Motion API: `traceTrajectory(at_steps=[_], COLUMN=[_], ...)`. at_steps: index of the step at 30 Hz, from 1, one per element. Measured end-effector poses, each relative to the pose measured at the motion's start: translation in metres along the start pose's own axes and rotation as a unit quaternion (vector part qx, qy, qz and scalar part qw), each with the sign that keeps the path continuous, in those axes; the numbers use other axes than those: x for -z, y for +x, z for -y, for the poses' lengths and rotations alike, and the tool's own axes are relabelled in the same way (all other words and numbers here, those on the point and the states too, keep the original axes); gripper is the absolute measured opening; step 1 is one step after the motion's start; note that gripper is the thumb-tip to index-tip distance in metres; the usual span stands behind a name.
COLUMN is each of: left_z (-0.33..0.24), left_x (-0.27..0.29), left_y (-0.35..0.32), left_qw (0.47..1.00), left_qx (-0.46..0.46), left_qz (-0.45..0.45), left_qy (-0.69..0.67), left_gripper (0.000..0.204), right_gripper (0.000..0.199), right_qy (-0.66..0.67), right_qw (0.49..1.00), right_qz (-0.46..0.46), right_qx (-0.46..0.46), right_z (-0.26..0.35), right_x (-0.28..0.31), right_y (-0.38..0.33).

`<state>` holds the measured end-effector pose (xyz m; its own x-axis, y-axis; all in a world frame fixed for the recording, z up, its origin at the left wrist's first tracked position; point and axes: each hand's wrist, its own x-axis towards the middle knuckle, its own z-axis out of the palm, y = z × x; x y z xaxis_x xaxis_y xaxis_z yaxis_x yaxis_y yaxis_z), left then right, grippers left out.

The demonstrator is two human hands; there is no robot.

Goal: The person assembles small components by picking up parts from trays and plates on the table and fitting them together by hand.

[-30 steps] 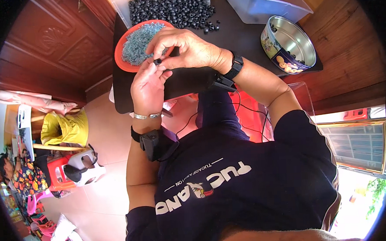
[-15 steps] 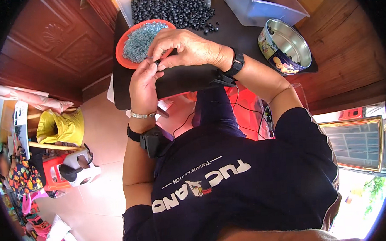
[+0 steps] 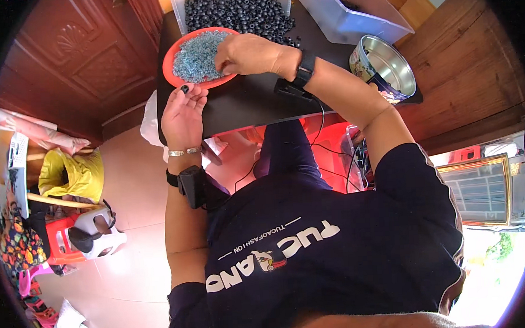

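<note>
My left hand is palm up at the table's near-left edge. Its thumb and finger pinch a small black bead; the other fingers are half curled. Just right of it, my right hand reaches over the rim of a round orange-red dish. Its fingers are bent and pressed together, with the tips down at a heap of tiny pale-blue clear pieces. Whatever they hold is hidden. Behind the dish, many shiny black beads spill from a clear plastic bin onto the dark table.
A second translucent bin stands at the back right. Near the table's right edge is a round tin with a few dark pieces inside. Cables hang by my right forearm. A wooden panel borders the right side.
My hands were together over the dish's near edge and have parted. The right moved to the clear pieces; the left dropped slightly, turned palm up, and keeps the black bead.
</note>
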<state>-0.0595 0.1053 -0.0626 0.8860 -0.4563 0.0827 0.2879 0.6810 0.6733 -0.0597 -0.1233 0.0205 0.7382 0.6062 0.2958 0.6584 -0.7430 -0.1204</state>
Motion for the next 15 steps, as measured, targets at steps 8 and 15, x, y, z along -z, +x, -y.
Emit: traceTrajectory(at_steps=[8, 15], left_z=[-0.001, -0.001], left_x=[-0.013, -0.005], left_y=[-0.006, -0.006], left_qw=[1.0, 0.998], left_qx=[-0.012, -0.031], left_qz=[-0.008, -0.02], left_qy=[0.002, -0.05], left_gripper=[0.019, 0.02], right_gripper=[0.009, 0.008], right_qy=[-0.112, -0.092], right_qw=[0.992, 0.99], right_qz=[-0.061, -0.094], right_qx=[-0.019, -0.047], right_z=[-0.006, 0.004], right_x=[-0.014, -0.004], right_y=[0.019, 0.027])
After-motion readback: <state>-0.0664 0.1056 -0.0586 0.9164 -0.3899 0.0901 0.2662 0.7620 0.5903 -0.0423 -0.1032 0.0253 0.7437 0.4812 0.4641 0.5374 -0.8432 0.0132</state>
